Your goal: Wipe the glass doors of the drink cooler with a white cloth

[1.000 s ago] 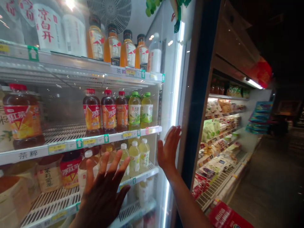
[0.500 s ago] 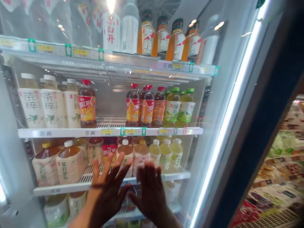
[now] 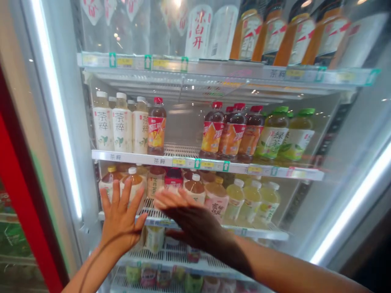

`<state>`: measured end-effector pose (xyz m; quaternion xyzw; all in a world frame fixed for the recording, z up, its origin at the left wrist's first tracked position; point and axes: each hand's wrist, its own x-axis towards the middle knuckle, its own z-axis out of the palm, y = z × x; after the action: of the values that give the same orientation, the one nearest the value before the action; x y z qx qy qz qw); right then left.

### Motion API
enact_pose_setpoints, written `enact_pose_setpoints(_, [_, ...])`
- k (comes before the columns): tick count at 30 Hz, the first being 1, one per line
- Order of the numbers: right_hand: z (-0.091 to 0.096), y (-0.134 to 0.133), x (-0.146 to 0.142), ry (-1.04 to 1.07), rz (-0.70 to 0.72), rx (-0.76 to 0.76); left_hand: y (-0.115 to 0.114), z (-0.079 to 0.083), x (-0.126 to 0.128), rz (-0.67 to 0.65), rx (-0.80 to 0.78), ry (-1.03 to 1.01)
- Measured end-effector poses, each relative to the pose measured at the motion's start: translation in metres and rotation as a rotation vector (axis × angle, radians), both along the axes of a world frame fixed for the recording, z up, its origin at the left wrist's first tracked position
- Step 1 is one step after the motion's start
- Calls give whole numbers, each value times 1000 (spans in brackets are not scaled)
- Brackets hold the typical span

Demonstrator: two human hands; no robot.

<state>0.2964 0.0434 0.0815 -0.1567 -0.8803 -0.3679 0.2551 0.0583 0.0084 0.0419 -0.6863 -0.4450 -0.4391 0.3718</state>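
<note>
Pressing left hand (image 3: 120,221) and right hand (image 3: 191,219) flat on the glass door (image 3: 348,134) of a drinks cooler.
Head view: the left hand is open and empty, fingers spread and pointing up, near the door's left light strip (image 3: 56,122). The right hand is likewise open and empty, fingers pointing left, just beside the left hand and not touching it. Behind the glass, at hand level, tea bottles (image 3: 195,189) stand on a wire shelf (image 3: 259,232). Red-capped bottles (image 3: 212,130) stand on the shelf above.
</note>
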Motion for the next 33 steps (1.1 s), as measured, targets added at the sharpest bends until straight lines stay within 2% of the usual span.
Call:
enact_pose_setpoints(3, [24,2,-32,118,-29,10,1,-1,-21,45,-16,-45])
enact_pose_setpoints(7, [21,6,-72,-108,120,31,-4,-10,-47,80,-21,-88])
enact_pose_setpoints(9, [28,9,-94,-156,176,30,-8,-15,-59,93,-27,-100])
enact_pose_setpoints(13, [64,9,-144,-27,38,86,-16,-22,-80,91,-6,-120])
enact_pose_setpoints(15, [72,5,-164,-197,-47,172,-20,-24,-89,88,9,-116])
enact_pose_setpoints(17, [75,1,-179,-458,-68,275,-24,-24,-94,90,18,-114])
enact_pose_setpoints(18, [79,1,-184,-516,-64,307,-26,-24,-94,91,23,-116])
enact_pose_setpoints(19, [83,1,-190,-485,-62,315,-28,-23,-94,97,30,-125])
enact_pose_setpoints(22, [98,1,-202,-83,-108,251,-32,-20,-86,119,51,-193])
enact_pose_setpoints(23, [97,0,-204,-12,-140,252,-33,-19,-83,120,53,-213])
enact_pose_setpoints(24, [92,0,-204,-35,-169,273,-33,-18,-79,118,54,-230])
enact_pose_setpoints(27, [62,-1,-180,-412,-162,337,-33,-18,-65,87,48,-253])
enact_pose_setpoints(28, [53,0,-164,-448,-131,318,-33,-19,-59,74,46,-260])
enact_pose_setpoints(29, [45,1,-146,-383,-108,281,-33,-20,-53,59,42,-260])
enact_pose_setpoints(33, [15,3,-70,279,-165,98,-25,-21,-21,2,18,-187])
